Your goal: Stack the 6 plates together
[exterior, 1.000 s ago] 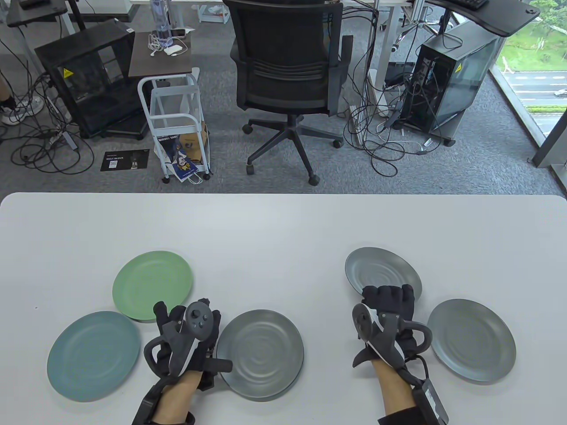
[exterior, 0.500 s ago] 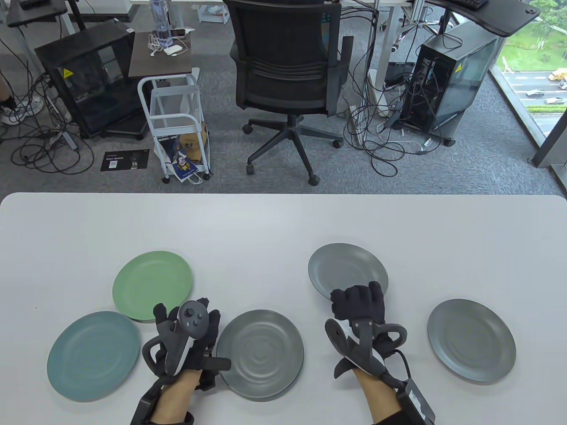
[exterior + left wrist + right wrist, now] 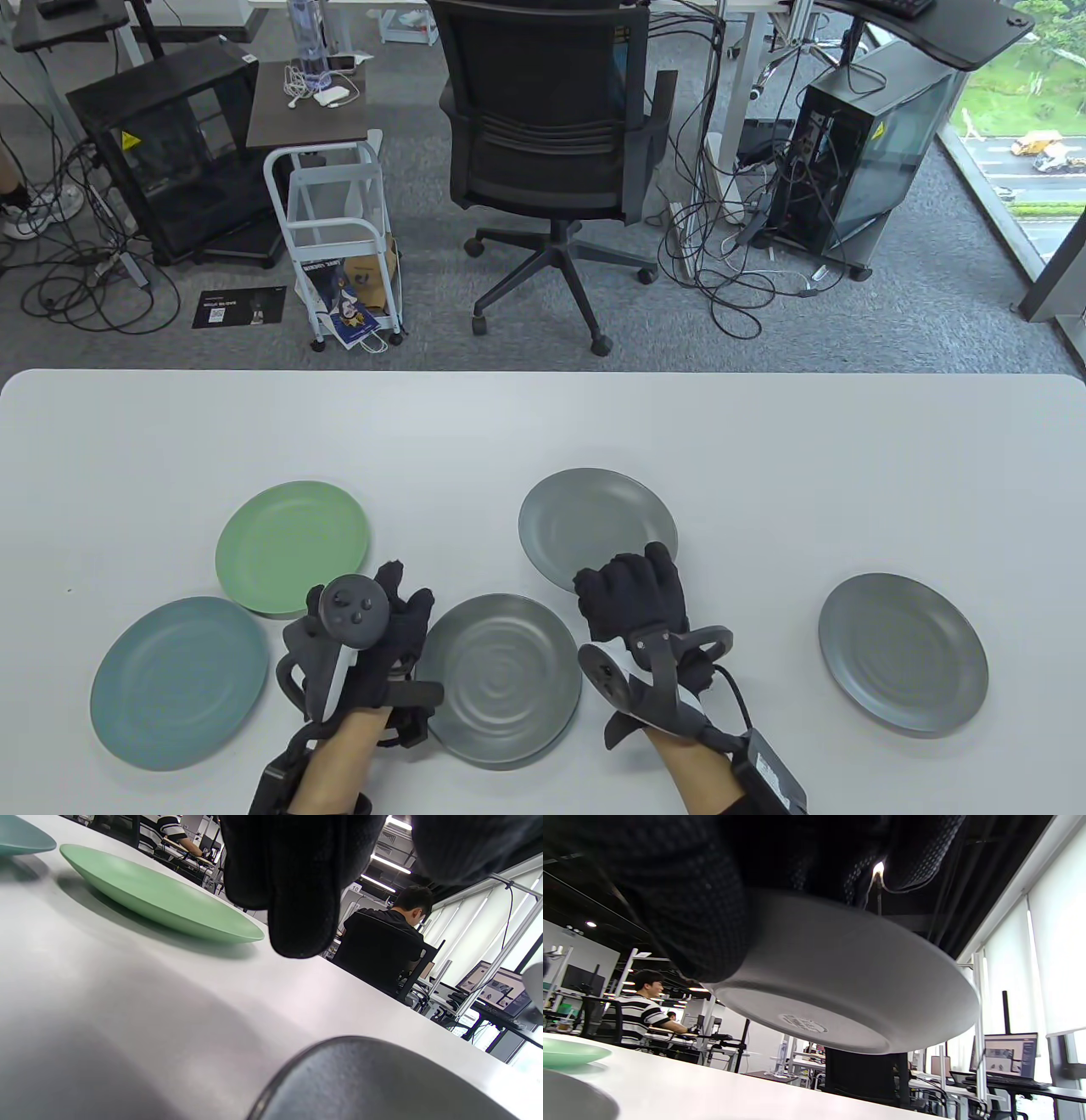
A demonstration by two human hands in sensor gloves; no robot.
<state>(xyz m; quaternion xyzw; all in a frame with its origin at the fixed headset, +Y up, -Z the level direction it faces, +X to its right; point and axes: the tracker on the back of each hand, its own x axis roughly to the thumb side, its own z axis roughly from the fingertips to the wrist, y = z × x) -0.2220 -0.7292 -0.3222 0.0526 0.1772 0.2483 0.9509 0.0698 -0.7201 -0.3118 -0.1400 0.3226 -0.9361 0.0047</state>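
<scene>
The right hand [image 3: 632, 594] grips the near rim of a round dark grey plate [image 3: 596, 526] and holds it in the air above the white table [image 3: 764, 441]; the right wrist view shows its underside [image 3: 840, 993] clear of the table. Just beside it, toward the person, lies a stack of round grey plates [image 3: 501, 671]. The left hand [image 3: 365, 645] rests at this stack's left edge; I cannot tell if its fingers grip anything. A round light green plate [image 3: 293, 543], a round teal plate [image 3: 174, 679] and another round grey plate [image 3: 904, 652] lie flat, each holding nothing.
</scene>
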